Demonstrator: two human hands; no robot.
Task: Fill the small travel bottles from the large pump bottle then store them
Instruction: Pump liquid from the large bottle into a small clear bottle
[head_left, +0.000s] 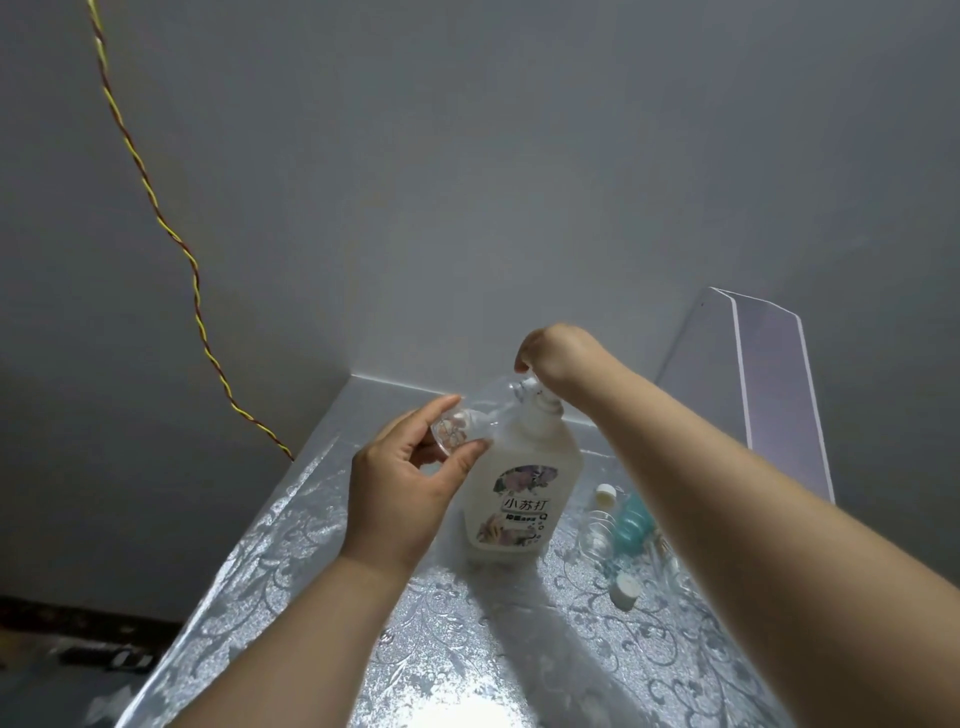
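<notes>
A large white pump bottle (524, 483) with a flowered label stands upright on the table. My right hand (553, 358) rests on top of its pump head, fingers curled over it. My left hand (410, 478) holds a small clear travel bottle (470, 421) tilted on its side, its mouth up against the pump's nozzle. To the right of the big bottle lie more small bottles: a clear one (597, 538) with a white cap, a teal one (631, 525), and a loose white cap (626, 590). My right forearm hides part of that group.
The table (291, 566) wears a silvery flower-patterned cover and sits against a grey wall. A clear plastic panel (769, 384) stands at the back right. A twisted yellow-red wire (156, 218) runs down the wall to the table's left edge.
</notes>
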